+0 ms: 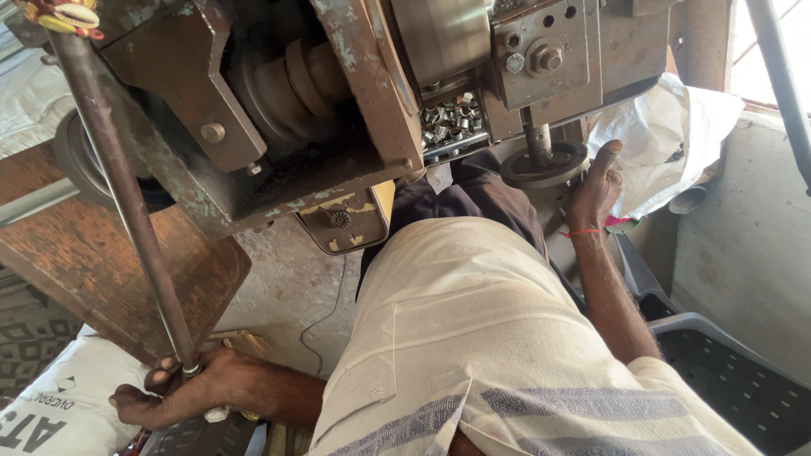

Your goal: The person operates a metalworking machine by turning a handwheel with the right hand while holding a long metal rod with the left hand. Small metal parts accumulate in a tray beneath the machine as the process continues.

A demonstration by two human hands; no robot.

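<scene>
My left hand (182, 388) grips the lower end of a long rusty steel lever rod (118, 177) that rises to the top left of an old press machine (338, 93). My right hand (596, 187) rests by the round metal die plate (545, 165) under the machine's ram, fingers extended and touching its edge; whether it holds a small part I cannot tell. A red thread circles that wrist. A tray (452, 122) of several small shiny metal rings sits inside the machine just left of the ram.
A rusty brown metal plate (101, 262) lies at left over a printed white sack (59, 405). A white plastic bag (667, 135) sits at right by a grey plastic chair (726, 371). Concrete floor (291, 279) with a thin cable shows below the machine.
</scene>
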